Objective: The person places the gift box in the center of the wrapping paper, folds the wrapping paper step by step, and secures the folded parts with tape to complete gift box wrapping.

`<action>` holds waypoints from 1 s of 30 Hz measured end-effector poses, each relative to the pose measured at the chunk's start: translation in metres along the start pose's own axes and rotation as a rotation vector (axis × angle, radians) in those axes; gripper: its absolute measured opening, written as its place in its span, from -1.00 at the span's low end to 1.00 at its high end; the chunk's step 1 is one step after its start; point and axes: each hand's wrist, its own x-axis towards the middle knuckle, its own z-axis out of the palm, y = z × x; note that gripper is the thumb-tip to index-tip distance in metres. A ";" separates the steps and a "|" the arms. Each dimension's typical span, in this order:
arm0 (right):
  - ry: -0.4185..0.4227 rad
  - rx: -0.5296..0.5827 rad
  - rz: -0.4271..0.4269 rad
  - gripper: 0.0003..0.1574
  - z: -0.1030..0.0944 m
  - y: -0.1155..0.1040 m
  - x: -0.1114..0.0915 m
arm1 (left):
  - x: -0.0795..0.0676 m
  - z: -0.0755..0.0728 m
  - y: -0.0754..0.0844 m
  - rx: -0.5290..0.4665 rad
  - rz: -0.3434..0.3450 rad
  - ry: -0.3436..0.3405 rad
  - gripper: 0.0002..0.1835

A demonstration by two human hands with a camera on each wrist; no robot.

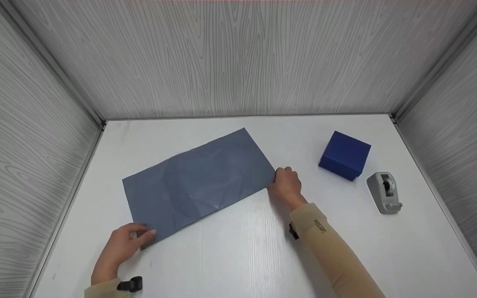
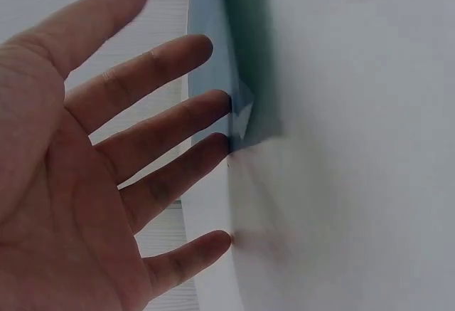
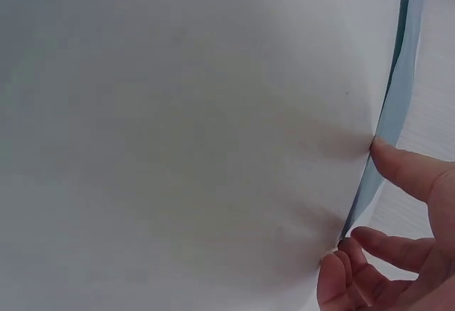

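Observation:
A creased, slightly glossy blue-grey sheet of paper [image 1: 205, 178] lies slanted across the white table, its right end farther back. At its near left corner is my left hand [image 1: 124, 246], fingers spread and fairly straight, fingertips along the edge. The left wrist view shows a small lifted fold of the sheet [image 2: 245, 108] by those fingertips. My right hand [image 1: 287, 184] has curled fingers at the near right corner, holding it. In the right wrist view the thumb [image 3: 405, 165] is at the paper's edge and the other fingers gather round the corner.
A dark blue box [image 1: 346, 153] sits at the back right of the table [image 1: 230, 252]. Nearer the right edge stands a grey tape dispenser [image 1: 383, 194] with a roll in it. Wood-grain panels [image 1: 222, 58] close off the back and both sides.

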 end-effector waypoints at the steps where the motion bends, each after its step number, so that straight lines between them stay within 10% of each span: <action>1: 0.002 0.002 0.000 -0.51 0.000 -0.001 0.000 | 0.000 0.000 0.000 -0.001 -0.012 0.000 -0.44; 15: -0.039 0.090 0.068 -0.82 0.000 -0.005 0.006 | 0.007 0.000 0.006 0.110 -0.206 0.161 -0.38; 30: -0.040 0.141 0.063 -0.62 0.001 -0.005 0.007 | 0.023 0.002 0.021 0.153 -0.373 0.052 -0.19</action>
